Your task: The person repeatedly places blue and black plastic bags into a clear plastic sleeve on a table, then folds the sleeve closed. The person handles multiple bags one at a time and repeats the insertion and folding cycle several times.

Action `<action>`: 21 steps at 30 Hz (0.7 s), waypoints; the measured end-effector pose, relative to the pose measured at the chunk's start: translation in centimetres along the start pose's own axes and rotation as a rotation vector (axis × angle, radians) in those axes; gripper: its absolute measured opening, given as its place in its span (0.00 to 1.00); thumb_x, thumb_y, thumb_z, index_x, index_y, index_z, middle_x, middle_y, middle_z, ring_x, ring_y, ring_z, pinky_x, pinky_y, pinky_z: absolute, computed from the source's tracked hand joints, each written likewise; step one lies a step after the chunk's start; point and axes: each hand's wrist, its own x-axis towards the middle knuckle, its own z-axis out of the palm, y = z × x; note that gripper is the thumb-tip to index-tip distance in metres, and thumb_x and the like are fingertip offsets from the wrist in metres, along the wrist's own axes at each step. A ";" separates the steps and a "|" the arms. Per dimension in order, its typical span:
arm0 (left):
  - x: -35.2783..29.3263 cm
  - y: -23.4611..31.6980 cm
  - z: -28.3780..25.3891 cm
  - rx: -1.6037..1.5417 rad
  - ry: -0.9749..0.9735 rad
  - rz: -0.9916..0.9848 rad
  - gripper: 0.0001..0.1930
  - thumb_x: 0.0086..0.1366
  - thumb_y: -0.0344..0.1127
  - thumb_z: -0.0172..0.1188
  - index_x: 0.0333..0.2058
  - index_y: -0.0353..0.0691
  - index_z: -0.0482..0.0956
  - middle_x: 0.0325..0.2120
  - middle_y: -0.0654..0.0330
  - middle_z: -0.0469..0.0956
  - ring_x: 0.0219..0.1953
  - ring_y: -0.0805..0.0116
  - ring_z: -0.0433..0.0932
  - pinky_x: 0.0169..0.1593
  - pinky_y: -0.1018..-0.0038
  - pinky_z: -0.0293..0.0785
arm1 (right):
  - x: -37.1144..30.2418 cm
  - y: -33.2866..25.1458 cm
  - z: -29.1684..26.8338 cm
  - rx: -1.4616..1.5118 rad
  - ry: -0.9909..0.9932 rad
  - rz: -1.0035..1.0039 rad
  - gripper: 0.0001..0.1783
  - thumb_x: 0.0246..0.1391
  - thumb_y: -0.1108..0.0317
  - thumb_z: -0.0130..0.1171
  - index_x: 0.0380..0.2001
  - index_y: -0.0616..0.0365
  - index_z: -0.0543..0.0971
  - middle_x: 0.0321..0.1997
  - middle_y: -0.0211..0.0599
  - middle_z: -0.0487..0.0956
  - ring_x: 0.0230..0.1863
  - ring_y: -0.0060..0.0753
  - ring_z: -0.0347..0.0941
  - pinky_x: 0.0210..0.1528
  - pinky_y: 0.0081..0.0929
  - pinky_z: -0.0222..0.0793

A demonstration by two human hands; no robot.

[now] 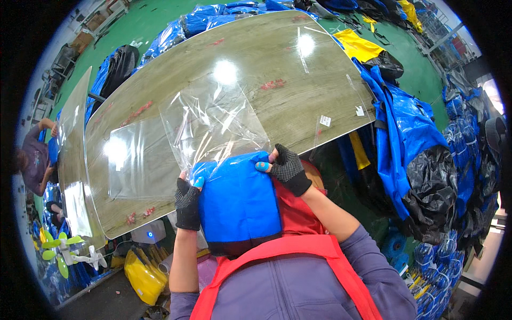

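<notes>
A folded blue bag with a black lower end [240,205] lies against my front at the table edge. Its far end is at the mouth of a clear plastic bag [213,120] spread on the table, and seems partly inside it. In a black dotted half-finger glove, my left hand [188,201] is closed on the left corner where the blue bag and the plastic meet. My right hand [289,169], gloved the same way, pinches the opposite corner. Both thumbs press on top. Exactly how the plastic lies under the fingers is hidden.
Another flat clear plastic bag [141,160] lies left on the wood-patterned table [298,114]. Blue and black bags [410,144] hang at its right side. Wrapped blue bundles [194,24] lie beyond. A small green fan [63,248] and another person [36,154] are at left.
</notes>
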 end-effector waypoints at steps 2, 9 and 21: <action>-0.1 0.5 0.4 0.058 0.002 0.072 0.36 0.61 0.41 0.62 0.62 0.34 0.54 0.50 0.52 0.71 0.48 0.67 0.73 0.50 0.73 0.71 | -0.2 0.1 -0.7 0.006 -0.027 0.035 0.17 0.49 0.57 0.70 0.29 0.58 0.76 0.25 0.26 0.74 0.29 0.18 0.67 0.34 0.21 0.67; -1.9 -0.7 1.2 -0.019 0.016 0.153 0.42 0.59 0.36 0.65 0.65 0.36 0.48 0.55 0.50 0.68 0.52 0.63 0.71 0.53 0.71 0.70 | -1.9 -0.7 -2.2 -0.435 0.128 -0.345 0.15 0.61 0.61 0.54 0.43 0.60 0.80 0.35 0.50 0.81 0.34 0.43 0.80 0.36 0.31 0.74; -1.1 0.0 1.4 0.179 -0.124 0.025 0.38 0.59 0.45 0.65 0.62 0.34 0.60 0.48 0.50 0.74 0.46 0.64 0.76 0.47 0.71 0.74 | -5.6 -0.2 -3.1 0.166 0.115 -0.049 0.16 0.53 0.58 0.62 0.38 0.59 0.77 0.39 0.36 0.79 0.40 0.31 0.76 0.42 0.31 0.74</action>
